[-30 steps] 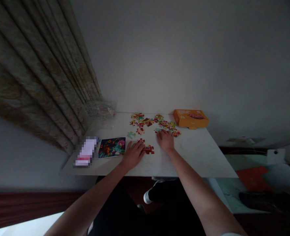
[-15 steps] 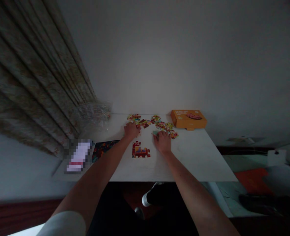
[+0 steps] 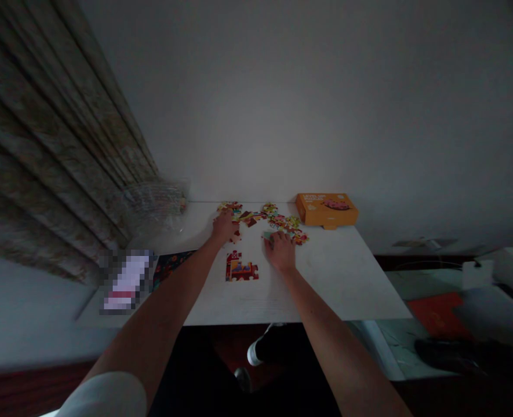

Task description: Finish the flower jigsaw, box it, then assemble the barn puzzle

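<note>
My left hand [image 3: 224, 226] reaches into loose jigsaw pieces [image 3: 230, 205] at the back left of the white table, its fingers stretched out over them. My right hand [image 3: 281, 250] is closed on a puzzle piece [image 3: 266, 235] whose pale green side shows at the fingertips. It rests on the tabletop in front of more mixed jigsaw pieces [image 3: 284, 220]. Between my forearms lies a small joined section of puzzle [image 3: 242, 268], red with a yellow and purple middle. Brown and red loose pieces [image 3: 248, 218] lie between the two hands, farther back.
An orange puzzle box [image 3: 327, 209] stands at the back right. Clear bubble wrap [image 3: 154, 208] sits at the back left by the curtain [image 3: 65, 133]. A dark printed sheet [image 3: 171, 267] and a blurred-out phone-like object [image 3: 128, 281] lie at the left. A wall borders the table's back.
The whole view has shifted slightly, so things appear farther left. My left hand has drawn off a little to the left, uncovering pieces beside it. The right hand keeps its piece.
</note>
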Motion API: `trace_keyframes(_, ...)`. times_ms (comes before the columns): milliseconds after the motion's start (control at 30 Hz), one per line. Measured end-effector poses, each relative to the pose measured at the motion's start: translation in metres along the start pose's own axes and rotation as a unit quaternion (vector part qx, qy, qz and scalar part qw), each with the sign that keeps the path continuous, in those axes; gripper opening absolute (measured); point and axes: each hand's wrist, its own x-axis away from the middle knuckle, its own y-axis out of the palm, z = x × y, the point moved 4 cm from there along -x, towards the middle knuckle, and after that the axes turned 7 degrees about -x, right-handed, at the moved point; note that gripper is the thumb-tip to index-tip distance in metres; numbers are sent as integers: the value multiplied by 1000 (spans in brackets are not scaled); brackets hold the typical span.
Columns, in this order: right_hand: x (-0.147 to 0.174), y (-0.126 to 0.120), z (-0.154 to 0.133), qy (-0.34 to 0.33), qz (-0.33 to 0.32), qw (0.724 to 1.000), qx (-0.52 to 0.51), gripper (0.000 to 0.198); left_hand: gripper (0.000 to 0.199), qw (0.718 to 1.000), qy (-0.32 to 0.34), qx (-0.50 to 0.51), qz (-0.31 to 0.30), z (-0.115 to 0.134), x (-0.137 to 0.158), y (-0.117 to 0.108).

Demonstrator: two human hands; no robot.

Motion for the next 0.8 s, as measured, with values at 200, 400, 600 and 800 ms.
trace_keyframes(200, -1, -1, 0, -4, 0, 1000, -19, 33, 41, 991, 99, 72, 47, -11, 15, -8)
trace_keyframes(400, 2, 0, -3, -45, -7, 993, -108, 42, 30, 941, 321, 100, 26, 44, 61, 3)
trace_keyframes(600, 0, 1, 5, -15, -32, 985, -170, 36, 32, 903, 417, 97, 6, 72, 78, 19)
trace_keyframes(800, -5, 1, 12, 35, -17, 984, -172, 27, 39, 938, 335, 90, 3, 65, 32, 24)
